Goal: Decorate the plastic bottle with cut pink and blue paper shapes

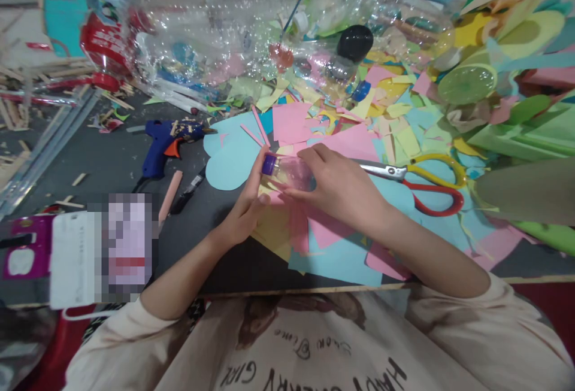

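Note:
A small clear plastic bottle (291,170) with a purple cap (269,164) lies on its side over scraps of coloured paper. My left hand (245,208) curls round its cap end from below. My right hand (336,184) covers the bottle's body from the right, fingers pressed against it and against a pink paper piece (299,223) beneath. Both hands rest on a pile of pink, yellow and light blue paper sheets (341,259).
Yellow-and-red scissors (426,184) lie just right of my right hand. A blue glue gun (168,139) sits to the left, with a white card (74,259) near the front edge. Empty clear plastic bottles (233,26) and heaps of cut coloured paper (494,67) fill the back.

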Demonstrator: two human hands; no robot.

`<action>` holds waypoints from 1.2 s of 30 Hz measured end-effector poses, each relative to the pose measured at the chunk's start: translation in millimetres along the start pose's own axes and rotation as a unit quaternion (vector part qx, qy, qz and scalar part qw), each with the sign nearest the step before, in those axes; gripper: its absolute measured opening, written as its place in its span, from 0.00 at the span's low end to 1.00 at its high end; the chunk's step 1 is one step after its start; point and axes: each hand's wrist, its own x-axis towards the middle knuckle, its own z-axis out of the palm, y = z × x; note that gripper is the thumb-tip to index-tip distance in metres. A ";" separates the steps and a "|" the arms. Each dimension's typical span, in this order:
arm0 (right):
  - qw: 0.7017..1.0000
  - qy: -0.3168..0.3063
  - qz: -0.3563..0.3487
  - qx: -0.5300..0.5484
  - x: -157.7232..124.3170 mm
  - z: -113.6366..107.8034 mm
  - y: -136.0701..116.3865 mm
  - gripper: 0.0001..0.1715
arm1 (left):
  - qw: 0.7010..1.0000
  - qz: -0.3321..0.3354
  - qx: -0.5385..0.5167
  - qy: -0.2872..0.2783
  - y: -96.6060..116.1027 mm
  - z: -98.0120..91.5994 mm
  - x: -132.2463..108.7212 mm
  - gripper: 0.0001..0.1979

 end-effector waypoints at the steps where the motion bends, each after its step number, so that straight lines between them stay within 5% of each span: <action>1: 1.000 0.001 -0.001 0.000 0.0 0.2 0.0 0.27 | 1.000 -0.003 0.003 -0.002 0.6 -0.2 0.0 0.35; 32: 1.000 0.012 0.001 -0.005 0.7 2.8 1.3 0.22 | 0.999 -0.026 0.034 -0.004 6.7 -1.8 1.1 0.40; 36: 1.000 0.011 -0.003 0.001 -1.4 0.6 0.0 0.22 | 0.997 -0.012 -0.008 0.076 7.1 0.1 3.3 0.31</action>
